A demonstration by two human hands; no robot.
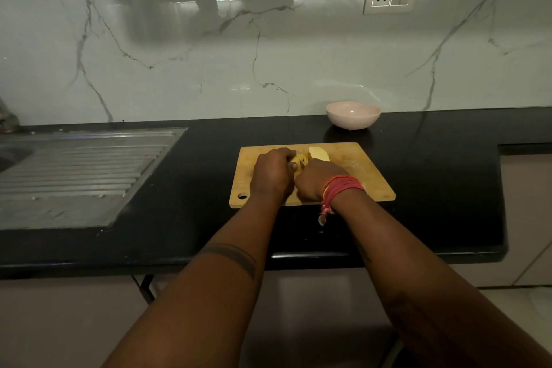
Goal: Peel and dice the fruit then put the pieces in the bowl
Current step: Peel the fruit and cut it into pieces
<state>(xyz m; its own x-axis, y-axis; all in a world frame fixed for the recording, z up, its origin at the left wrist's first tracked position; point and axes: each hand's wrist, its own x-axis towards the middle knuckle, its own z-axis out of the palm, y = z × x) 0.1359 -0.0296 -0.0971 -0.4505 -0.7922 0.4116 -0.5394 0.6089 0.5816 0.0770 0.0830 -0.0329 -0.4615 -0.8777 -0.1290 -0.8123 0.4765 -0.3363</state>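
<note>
Fruit (319,154) lies pale and peeled on the board (370,179), partly hidden behind both hands. The left hand (273,173) is closed over the fruit's near part; the right hand (315,181) is curled, but around what I cannot tell. The bowl (353,115) waits empty behind on the counter (194,176). Hands touch closely: a slip could cut fingers.

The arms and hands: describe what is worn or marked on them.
Both forearms are bare, with no sleeves or gloves. The right wrist carries a thick bundle of red and orange thread bands with a knotted tail hanging down. The left forearm shows a dark band marking across it. The left hand and right hand show no rings.
</note>
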